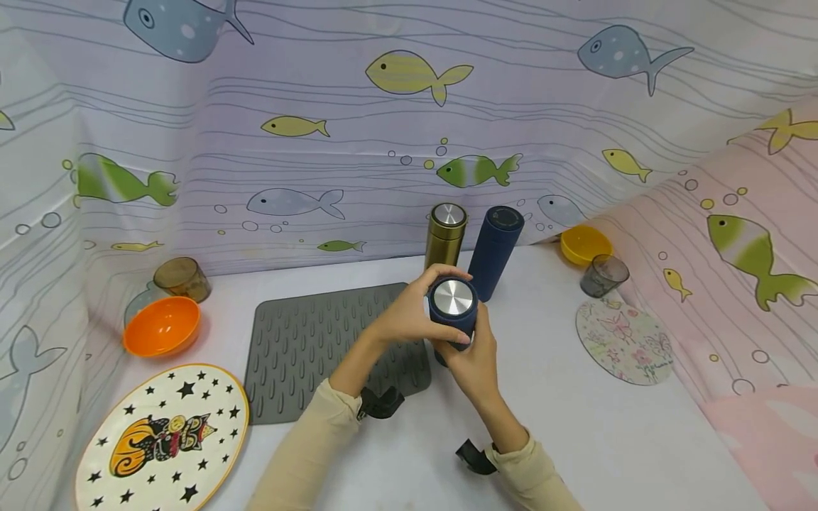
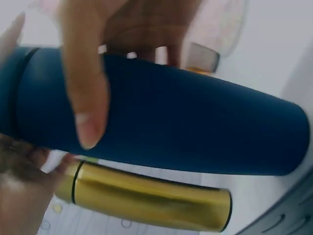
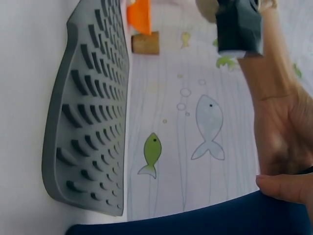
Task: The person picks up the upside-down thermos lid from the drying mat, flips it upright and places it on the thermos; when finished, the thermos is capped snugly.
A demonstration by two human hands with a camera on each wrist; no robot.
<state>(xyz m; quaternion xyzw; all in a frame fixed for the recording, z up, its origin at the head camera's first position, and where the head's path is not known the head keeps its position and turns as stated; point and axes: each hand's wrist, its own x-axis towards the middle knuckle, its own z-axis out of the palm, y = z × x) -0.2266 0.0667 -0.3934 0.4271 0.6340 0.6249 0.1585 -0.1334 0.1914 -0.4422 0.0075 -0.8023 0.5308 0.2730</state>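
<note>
A dark blue flask [image 1: 453,312] with a silver lid stands near the grey ridged mat's [image 1: 307,348] right edge. My left hand [image 1: 412,309] curls around its top from the left, and my right hand [image 1: 473,355] grips its body from below. In the left wrist view, fingers [image 2: 80,93] wrap the blue flask [image 2: 195,127], with the gold flask [image 2: 146,198] beyond it. The right wrist view shows a thumb [image 3: 286,188] pressed on the blue flask [image 3: 205,220]. Behind stand a gold flask [image 1: 445,234] and a second dark blue flask [image 1: 496,250].
An orange bowl [image 1: 162,325] and an amber cup [image 1: 182,279] sit at the left, with a star-patterned plate [image 1: 160,440] in front. A yellow bowl [image 1: 584,243], a grey cup [image 1: 603,275] and a floral coaster [image 1: 624,341] lie at the right. Fish-print cloth walls surround the table.
</note>
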